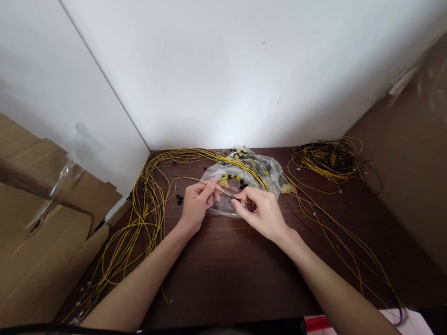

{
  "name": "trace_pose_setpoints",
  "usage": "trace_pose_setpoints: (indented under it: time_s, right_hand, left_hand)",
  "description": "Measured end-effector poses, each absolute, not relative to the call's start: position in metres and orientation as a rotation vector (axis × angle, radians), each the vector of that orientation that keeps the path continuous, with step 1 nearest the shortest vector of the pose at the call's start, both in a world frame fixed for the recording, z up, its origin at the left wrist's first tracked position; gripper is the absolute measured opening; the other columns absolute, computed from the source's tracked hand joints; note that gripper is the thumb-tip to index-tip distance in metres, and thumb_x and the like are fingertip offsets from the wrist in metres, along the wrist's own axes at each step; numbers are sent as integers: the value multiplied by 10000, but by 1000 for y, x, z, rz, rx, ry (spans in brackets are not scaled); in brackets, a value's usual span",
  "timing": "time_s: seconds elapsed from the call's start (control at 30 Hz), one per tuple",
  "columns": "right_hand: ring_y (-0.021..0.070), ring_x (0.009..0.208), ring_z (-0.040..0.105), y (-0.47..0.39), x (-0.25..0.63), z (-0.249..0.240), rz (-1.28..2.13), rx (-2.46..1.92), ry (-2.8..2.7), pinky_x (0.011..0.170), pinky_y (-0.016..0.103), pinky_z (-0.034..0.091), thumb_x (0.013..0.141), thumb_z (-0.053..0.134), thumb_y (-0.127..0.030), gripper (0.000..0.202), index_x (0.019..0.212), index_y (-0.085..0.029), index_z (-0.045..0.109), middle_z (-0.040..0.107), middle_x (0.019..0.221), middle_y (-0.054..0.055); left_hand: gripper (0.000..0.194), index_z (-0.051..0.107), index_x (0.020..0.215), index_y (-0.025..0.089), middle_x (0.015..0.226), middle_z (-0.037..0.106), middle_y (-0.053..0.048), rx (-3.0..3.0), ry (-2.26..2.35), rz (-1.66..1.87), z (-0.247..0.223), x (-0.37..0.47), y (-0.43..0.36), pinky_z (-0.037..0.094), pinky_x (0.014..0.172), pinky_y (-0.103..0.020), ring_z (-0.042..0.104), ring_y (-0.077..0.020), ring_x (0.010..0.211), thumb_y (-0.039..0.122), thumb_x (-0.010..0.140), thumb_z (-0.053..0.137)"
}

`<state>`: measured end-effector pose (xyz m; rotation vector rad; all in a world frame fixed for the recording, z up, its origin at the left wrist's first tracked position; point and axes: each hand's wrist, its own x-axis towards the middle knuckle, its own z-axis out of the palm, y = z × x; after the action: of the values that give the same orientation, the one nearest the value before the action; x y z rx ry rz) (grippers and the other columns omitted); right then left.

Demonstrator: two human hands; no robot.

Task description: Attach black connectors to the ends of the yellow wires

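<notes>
Near the middle of the dark brown table, my left hand (199, 202) is closed on a thin yellow wire. Just to its right, my right hand (262, 211) pinches a small dark piece on the same wire, between thumb and fingers. Behind and beneath the hands lies a clear plastic bag (223, 207) with small yellow and black parts. A long bundle of yellow and black wires (147, 197) arches over the bag and hangs down the table's left side. Small black pieces (180, 199) sit left of my left hand.
A coiled heap of yellow and black wire (329, 157) lies at the back right. Loose wires (344, 224) trail toward the right front. A white panel (236, 68) stands behind the table (233, 274), with cardboard (25, 211) on the left and more cardboard (430, 156) on the right.
</notes>
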<state>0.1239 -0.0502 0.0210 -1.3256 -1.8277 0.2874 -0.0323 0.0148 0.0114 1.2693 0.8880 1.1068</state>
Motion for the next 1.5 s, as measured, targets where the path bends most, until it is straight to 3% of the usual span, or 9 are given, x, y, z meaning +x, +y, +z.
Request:
trace_pose_setpoints:
  time_s: [0.47, 0.83, 1.07, 1.27, 1.5]
  right_hand:
    - [99, 544, 470, -50, 124, 21, 279, -1307, -1811, 545, 223, 359, 815, 518, -260, 147, 697, -175, 535, 541, 619, -9]
    - [87, 527, 466, -50, 124, 22, 236, -1308, -1825, 533, 210, 350, 774, 538, -219, 125, 661, -171, 516, 523, 586, -23]
    - [82, 513, 441, -48, 121, 17, 225, -1353, -1785, 517, 208, 329, 739, 554, -196, 155, 616, -174, 462, 481, 559, -38]
    - [89, 524, 460, -49, 120, 14, 248, -1375, -1731, 536, 216, 349, 779, 535, -226, 147, 647, -168, 505, 500, 570, -27]
    - [100, 544, 499, -52, 114, 11, 330, -1409, -1772, 553, 225, 373, 812, 521, -259, 111, 776, -171, 576, 562, 625, -11]
  left_hand:
    - [365, 616, 576, 124, 448, 485, 15, 1325, 957, 1168, 9, -32, 15, 214, 369, -204, 313, -43, 360, 442, 753, 592]
    - [374, 592, 519, 134, 482, 529, -1, 1690, 1092, 1197, 7, -34, 16, 356, 489, -204, 466, -81, 464, 340, 823, 523]
    - [383, 603, 544, 125, 472, 484, 15, 1574, 1065, 1180, 1, -30, 20, 295, 425, -202, 389, -60, 406, 392, 809, 533]
    - [428, 597, 623, 121, 469, 479, 21, 1419, 917, 1015, 7, -31, 16, 230, 391, -203, 328, -53, 372, 479, 823, 474]
    - [524, 427, 419, 149, 436, 419, 20, 1832, 808, 822, 13, -31, 8, 321, 523, -225, 398, -79, 458, 418, 868, 409]
